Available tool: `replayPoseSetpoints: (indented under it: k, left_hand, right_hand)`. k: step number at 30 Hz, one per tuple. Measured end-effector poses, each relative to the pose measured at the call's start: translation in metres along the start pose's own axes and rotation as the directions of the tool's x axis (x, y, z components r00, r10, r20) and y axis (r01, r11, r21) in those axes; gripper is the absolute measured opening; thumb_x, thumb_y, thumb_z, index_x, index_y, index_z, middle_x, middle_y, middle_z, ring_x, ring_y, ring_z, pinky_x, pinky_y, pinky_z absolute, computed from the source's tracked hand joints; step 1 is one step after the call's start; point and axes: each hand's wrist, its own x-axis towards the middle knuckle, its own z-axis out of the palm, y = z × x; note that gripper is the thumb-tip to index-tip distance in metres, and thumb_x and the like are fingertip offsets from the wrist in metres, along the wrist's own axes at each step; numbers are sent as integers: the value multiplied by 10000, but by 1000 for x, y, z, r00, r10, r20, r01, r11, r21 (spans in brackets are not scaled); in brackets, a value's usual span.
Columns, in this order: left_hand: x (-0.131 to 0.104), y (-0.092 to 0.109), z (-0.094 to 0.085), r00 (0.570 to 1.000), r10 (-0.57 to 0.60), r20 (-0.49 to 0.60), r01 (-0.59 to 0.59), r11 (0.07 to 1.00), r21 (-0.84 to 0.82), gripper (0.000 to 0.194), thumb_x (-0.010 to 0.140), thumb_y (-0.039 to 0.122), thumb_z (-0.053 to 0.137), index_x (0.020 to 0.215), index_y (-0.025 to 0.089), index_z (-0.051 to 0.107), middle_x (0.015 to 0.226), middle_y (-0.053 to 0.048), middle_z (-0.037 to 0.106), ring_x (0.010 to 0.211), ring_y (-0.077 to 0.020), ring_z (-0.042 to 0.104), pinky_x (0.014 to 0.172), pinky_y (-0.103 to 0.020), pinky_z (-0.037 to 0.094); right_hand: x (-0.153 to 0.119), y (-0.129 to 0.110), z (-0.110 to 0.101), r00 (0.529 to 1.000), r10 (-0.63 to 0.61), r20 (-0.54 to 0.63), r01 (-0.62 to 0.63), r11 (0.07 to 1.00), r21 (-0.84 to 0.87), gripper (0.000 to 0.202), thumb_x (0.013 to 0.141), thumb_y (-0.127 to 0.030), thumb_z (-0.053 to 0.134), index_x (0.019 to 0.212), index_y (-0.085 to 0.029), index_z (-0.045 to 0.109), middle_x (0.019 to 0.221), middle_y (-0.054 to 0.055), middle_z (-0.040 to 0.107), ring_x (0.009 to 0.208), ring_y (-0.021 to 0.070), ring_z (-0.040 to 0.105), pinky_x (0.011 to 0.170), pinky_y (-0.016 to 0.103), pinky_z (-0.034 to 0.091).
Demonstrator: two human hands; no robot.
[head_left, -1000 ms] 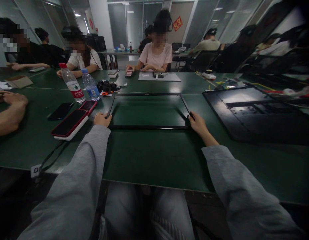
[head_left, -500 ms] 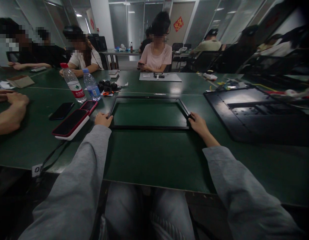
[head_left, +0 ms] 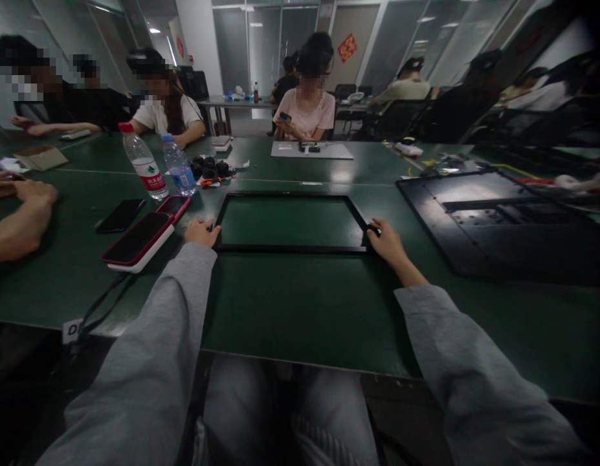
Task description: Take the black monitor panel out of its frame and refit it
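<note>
A thin black rectangular frame (head_left: 290,248) lies on or just over the green table (head_left: 300,304) in front of me, and the green tabletop shows through its opening. My left hand (head_left: 201,233) grips the frame's left side, with the thumb toward the inside. On the opposite side, my right hand (head_left: 384,241) is closed around the frame's right edge. To the right rests a large black panel (head_left: 518,239) with a long recessed slot.
Left of the frame are phones (head_left: 139,239) on a white block, a dark phone (head_left: 121,215), two bottles (head_left: 149,169) and black items (head_left: 212,168). Another person's forearm (head_left: 22,220) rests at far left. Across the table, a person (head_left: 307,107) sits by a white board (head_left: 280,150).
The far edge of the frame is slightly lower, so the frame looks flatter. My hands have barely moved. The person opposite has raised a phone a little.
</note>
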Motion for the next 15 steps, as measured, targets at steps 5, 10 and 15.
replayPoseSetpoints:
  k: [5, 10, 15]
  left_hand:
    - [2, -1, 4, 1000, 5, -16, -5, 1000, 5, 502, 975, 455, 573, 1371, 187, 724, 1455, -166, 571, 1367, -323, 551, 1168, -407, 427]
    - [3, -2, 4, 1000, 3, -27, -4, 1000, -8, 511, 956, 464, 585, 1363, 190, 730, 1447, -161, 578, 1361, -330, 555, 1179, -421, 425]
    - [3, -2, 4, 1000, 13, -4, -13, 1000, -12, 519, 973, 453, 574, 1385, 168, 712, 1479, -180, 560, 1385, -333, 541, 1183, -425, 417]
  right_hand:
    - [1, -2, 0, 1000, 17, 9, -17, 1000, -13, 566, 859, -260, 565, 1404, -115, 602, 1348, 212, 702, 1311, 356, 647, 1178, 554, 446]
    - [1, 1, -1, 1000, 2, 1, -2, 1000, -9, 609, 806, -260, 584, 1400, -130, 610, 1322, 197, 713, 1291, 359, 651, 1155, 552, 466]
    - [6, 7, 1, 998, -60, 33, 61, 998, -13, 673, 717, -257, 607, 1376, -123, 635, 1275, 193, 709, 1246, 360, 654, 1130, 532, 487]
